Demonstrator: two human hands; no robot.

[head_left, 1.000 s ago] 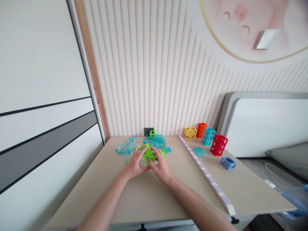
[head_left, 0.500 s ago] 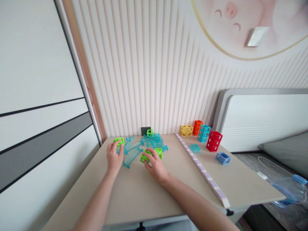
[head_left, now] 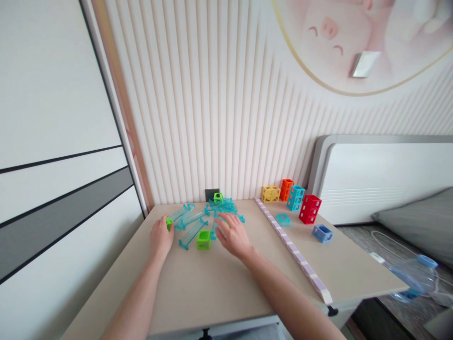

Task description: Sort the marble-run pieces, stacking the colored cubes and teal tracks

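My left hand rests on the beige table, fingers curled round a small green piece at the left end of the clear teal track pieces. A green open cube stands free on the table between my hands. My right hand hovers just right of that cube, over more teal pieces; its fingers are partly spread, and a bit of green shows under them. Another green cube sits on the pile near the wall.
A lilac-and-white strip runs across the table. Right of it stand yellow, orange, teal and red block towers, a flat teal piece and a blue cube. A bed lies at the right.
My hands split the green block they held together. The left hand carried one piece left; the right hand set a green cube down, let go and shifted right.
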